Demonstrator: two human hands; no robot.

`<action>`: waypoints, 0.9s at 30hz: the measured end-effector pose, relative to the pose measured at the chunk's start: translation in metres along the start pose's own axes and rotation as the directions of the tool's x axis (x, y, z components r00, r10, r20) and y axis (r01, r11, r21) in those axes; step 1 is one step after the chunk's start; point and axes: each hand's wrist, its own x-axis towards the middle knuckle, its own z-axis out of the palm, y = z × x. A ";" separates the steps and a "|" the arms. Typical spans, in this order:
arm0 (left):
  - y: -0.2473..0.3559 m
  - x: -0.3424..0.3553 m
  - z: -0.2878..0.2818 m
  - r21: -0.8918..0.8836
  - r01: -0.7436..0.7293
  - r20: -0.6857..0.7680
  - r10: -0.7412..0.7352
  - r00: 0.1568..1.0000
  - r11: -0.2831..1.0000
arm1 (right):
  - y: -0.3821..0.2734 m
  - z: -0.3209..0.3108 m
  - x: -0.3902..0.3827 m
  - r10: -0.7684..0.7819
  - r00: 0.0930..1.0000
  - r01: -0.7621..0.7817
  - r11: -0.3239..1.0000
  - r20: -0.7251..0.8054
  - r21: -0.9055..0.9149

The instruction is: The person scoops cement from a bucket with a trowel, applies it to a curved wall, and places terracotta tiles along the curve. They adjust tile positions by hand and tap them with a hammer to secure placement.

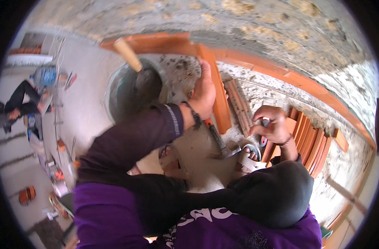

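My left hand is wrapped round a long orange terracotta tile strip, held up with its upper end close to the row of tiles on the wall. My right hand is curled beside it, thumb toward the fingers. A small pale thing shows within its curl, and a red and dark end sticks out below; its kind is unclear. On the floor under my left hand lies a hammer, its head close to my sandalled foot. To the left stands a bucket of grey mortar, with a wooden handle slanting above it.
Orange tiles run along the foot of the rough wall. Several loose tile strips are stacked at the right. Narrow reddish-grey strips lie between. Far left, another person sits near a blue water jug and scattered tools.
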 end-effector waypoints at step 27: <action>0.048 -0.087 -0.395 -0.241 -0.450 -0.170 0.420 0.892 0.860 | -0.150 0.225 0.337 0.405 0.560 0.763 0.090 0.723 -0.641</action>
